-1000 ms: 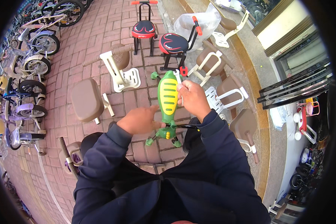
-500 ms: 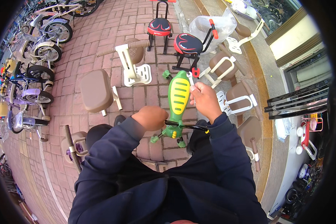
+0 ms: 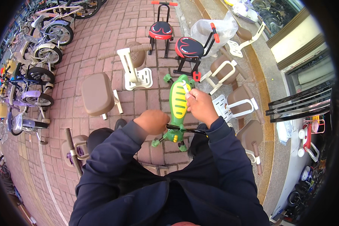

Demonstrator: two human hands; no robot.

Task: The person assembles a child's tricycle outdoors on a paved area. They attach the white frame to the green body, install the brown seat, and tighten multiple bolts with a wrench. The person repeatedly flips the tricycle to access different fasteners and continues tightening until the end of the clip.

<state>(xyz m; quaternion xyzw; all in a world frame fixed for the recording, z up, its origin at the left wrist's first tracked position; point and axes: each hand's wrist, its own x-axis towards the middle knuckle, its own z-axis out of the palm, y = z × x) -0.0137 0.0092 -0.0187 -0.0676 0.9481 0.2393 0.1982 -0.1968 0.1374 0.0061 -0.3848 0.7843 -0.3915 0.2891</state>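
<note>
Between my knees stands a green child's bike seat (image 3: 174, 84) with a ribbed yellow pad and small green feet. A black handlebar (image 3: 193, 130) crosses its near end. My left hand (image 3: 152, 122) is closed around the left end of that bar. In my right hand (image 3: 201, 106), pinched between the fingers, is a silver-white wrench (image 3: 185, 86); its open jaw points away from me, over the yellow pad. Whether the wrench touches the pad, I cannot tell. My left fingertips are hidden behind the hand.
Brown-and-white child seats surround me, one with a flat brown cushion (image 3: 97, 94) to the left. Two black-and-red seats (image 3: 190, 48) stand ahead, near a clear plastic bag (image 3: 226, 28). Bicycles (image 3: 37, 98) line the far left. A stone step (image 3: 265, 150) runs along the right.
My right hand has moved left and slightly nearer, bringing the wrench from the seat's right edge to over the yellow pad. My left hand stays on the bar.
</note>
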